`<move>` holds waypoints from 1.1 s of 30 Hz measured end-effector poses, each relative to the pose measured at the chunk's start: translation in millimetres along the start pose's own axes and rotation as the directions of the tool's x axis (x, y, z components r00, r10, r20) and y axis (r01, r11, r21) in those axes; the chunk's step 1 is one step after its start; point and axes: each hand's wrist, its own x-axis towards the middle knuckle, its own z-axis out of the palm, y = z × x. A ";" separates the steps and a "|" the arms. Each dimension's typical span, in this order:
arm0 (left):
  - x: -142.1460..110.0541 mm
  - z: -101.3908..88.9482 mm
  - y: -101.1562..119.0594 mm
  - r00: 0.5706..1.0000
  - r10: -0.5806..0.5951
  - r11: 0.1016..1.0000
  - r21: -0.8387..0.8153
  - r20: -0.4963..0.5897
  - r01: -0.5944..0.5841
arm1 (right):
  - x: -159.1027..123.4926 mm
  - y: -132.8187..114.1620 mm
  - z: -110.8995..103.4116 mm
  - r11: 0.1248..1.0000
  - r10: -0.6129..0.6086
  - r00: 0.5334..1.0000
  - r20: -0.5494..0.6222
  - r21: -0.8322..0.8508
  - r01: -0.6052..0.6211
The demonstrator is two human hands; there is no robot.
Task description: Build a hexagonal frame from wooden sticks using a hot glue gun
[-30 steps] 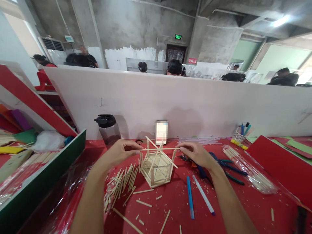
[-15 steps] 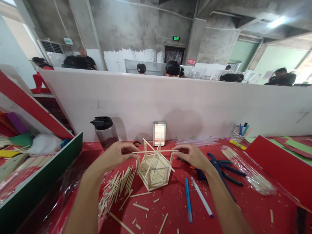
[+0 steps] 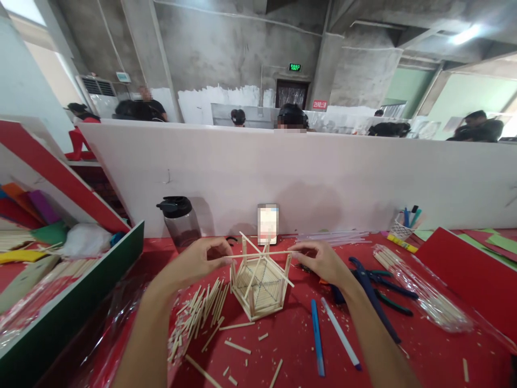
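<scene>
A thin wooden stick lies level across the top of a small six-sided stick frame. My left hand pinches the stick's left end, and my right hand pinches its right end. Other sticks cross beneath it near the middle of the frame, over short upright posts. Dark lines run across the frame's slatted floor. Left of the frame lies a pile of cut sticks.
A dark-lidded bottle and a phone stand against the white partition. On the right are a blue pen, a white pen, pliers and bagged sticks. A green-edged board borders the left.
The whole view has shifted slightly, with things appearing a little further right and lower. Both hands stay at the stick's ends over the frame.
</scene>
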 end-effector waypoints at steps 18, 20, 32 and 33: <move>20.9 35.5 34.0 0.978 0.202 0.950 0.251 -0.044 -0.185 | 1.8 6.4 0.8 0.999 0.020 1.000 0.018 0.031 -0.021; 25.3 41.9 35.1 0.973 0.226 0.938 0.278 -0.047 -0.205 | 1.7 7.3 1.1 0.998 0.027 0.999 0.022 0.050 -0.028; 30.4 53.4 43.1 0.979 0.174 0.936 0.327 -0.105 -0.131 | 1.9 6.1 1.5 0.998 0.035 0.999 0.018 0.060 -0.036; 30.5 54.5 43.4 0.978 0.175 0.935 0.329 -0.110 -0.130 | 1.9 6.4 1.7 0.997 0.040 0.999 0.020 0.064 -0.041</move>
